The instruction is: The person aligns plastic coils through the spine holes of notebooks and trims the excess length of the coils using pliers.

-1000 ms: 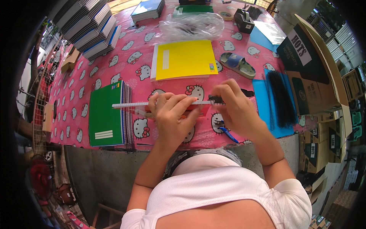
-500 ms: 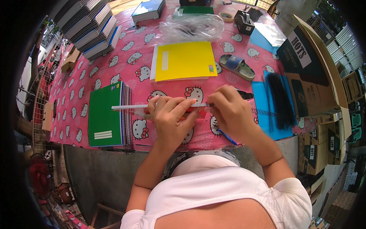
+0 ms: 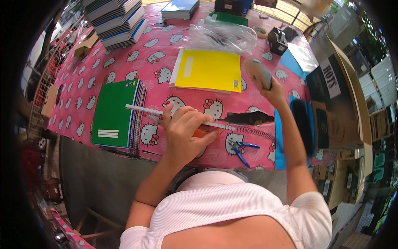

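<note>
My left hand [image 3: 185, 130] is closed around a thin stack of white sheets [image 3: 145, 109], held edge up above the table. A dark spiral coil [image 3: 255, 132] runs into the right end of that edge, its loose tail trailing toward the right. Farther out on the right, my right hand [image 3: 273, 92] grips a slipper [image 3: 258, 74], lifted off the table and a little blurred. Below the coil lie blue-handled pliers [image 3: 242, 152]. A stack of green notebooks [image 3: 114, 114] rests left of my left hand, and a yellow notebook cover [image 3: 209, 69] lies beyond it.
The table has a pink patterned cover [image 3: 155, 74], torn near the coil. Dark coils [image 3: 304, 124] lie on blue sheets at right, beside an open carton [image 3: 336, 103]. Farther back are clear plastic [image 3: 224, 37], a tape dispenser [image 3: 277, 41] and tall notebook stacks [image 3: 116, 23].
My right hand has left the coil end, moved away to the far right and picked up the slipper from the table. My left hand still holds the sheets. The pliers are now uncovered.
</note>
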Action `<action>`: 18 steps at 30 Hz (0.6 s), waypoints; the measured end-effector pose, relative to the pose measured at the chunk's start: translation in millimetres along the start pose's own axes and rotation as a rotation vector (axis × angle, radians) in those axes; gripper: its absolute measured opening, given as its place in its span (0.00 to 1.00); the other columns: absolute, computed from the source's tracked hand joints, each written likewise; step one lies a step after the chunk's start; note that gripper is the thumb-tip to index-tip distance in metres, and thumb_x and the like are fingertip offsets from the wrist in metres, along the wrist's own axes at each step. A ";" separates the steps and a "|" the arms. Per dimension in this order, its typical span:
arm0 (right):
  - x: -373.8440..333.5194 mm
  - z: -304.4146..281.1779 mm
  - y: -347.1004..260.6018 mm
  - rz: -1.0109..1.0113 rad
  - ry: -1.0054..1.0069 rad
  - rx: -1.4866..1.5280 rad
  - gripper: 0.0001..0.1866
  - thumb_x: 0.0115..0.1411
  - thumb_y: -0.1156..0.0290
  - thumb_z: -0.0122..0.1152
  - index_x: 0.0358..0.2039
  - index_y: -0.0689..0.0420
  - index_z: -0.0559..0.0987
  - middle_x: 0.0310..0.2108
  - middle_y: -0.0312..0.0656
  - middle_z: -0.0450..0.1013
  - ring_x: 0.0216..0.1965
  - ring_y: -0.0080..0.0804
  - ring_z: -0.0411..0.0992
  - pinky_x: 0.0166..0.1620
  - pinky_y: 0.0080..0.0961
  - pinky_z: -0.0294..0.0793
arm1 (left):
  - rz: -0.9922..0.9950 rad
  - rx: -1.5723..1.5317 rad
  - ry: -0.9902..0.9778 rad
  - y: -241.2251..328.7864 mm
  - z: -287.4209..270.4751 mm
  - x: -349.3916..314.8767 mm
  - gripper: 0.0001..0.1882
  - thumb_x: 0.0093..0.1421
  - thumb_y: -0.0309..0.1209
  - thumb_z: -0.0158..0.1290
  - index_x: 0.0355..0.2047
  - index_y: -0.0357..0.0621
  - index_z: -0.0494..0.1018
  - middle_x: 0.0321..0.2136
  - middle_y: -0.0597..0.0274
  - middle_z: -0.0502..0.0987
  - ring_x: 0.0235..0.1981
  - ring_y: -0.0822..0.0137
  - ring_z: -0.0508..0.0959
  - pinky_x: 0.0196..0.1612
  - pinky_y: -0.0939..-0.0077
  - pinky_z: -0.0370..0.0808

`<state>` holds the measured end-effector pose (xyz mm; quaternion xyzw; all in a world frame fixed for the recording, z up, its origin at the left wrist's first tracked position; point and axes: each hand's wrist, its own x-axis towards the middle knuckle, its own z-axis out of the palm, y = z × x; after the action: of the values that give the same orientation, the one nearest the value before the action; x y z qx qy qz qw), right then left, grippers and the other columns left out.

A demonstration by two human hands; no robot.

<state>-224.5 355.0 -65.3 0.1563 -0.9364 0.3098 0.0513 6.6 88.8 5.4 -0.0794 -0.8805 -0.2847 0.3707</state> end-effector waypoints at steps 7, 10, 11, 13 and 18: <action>-53.9 6.2 -83.6 -0.306 -0.461 0.448 0.19 0.49 0.70 0.70 0.42 0.60 0.78 0.41 0.42 0.77 0.40 0.24 0.73 0.44 0.24 0.73 | -0.031 -0.071 -0.033 1.6 4.4 7.8 0.14 0.36 0.33 0.70 0.23 0.47 0.78 0.22 0.68 0.78 0.32 0.67 0.77 0.60 0.60 0.54; -52.9 1.0 -82.9 -0.658 -0.333 0.236 0.19 0.44 0.72 0.73 0.38 0.61 0.78 0.34 0.40 0.78 0.36 0.22 0.74 0.41 0.23 0.74 | -0.072 -0.074 -0.045 1.5 2.3 5.7 0.13 0.37 0.33 0.69 0.23 0.47 0.79 0.22 0.68 0.78 0.31 0.67 0.77 0.59 0.59 0.56; -53.0 -1.3 -84.4 -0.767 -0.291 0.168 0.20 0.43 0.72 0.74 0.37 0.61 0.78 0.32 0.40 0.78 0.34 0.21 0.74 0.40 0.23 0.75 | -0.065 -0.079 -0.047 0.0 3.8 7.5 0.13 0.37 0.34 0.69 0.24 0.47 0.79 0.21 0.68 0.78 0.30 0.67 0.76 0.58 0.59 0.57; -41.2 -11.1 -89.5 -0.313 -0.560 0.417 0.17 0.43 0.73 0.72 0.35 0.61 0.78 0.31 0.38 0.78 0.34 0.21 0.74 0.40 0.24 0.75 | -0.054 -0.088 -0.043 -1.0 4.3 7.9 0.14 0.38 0.35 0.69 0.24 0.47 0.79 0.21 0.68 0.78 0.29 0.67 0.75 0.56 0.58 0.58; -43.9 -9.1 -77.9 -0.369 -0.579 0.515 0.20 0.47 0.70 0.70 0.42 0.60 0.78 0.38 0.39 0.76 0.40 0.24 0.73 0.48 0.27 0.72 | -0.083 -0.108 -0.070 -0.5 0.4 9.8 0.10 0.39 0.31 0.67 0.24 0.48 0.79 0.22 0.68 0.78 0.28 0.67 0.75 0.54 0.59 0.60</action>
<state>-157.7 312.8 -22.5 0.4094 -0.7604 0.4626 -0.2001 -0.8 87.9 11.8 -0.0728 -0.8787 -0.3441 0.3226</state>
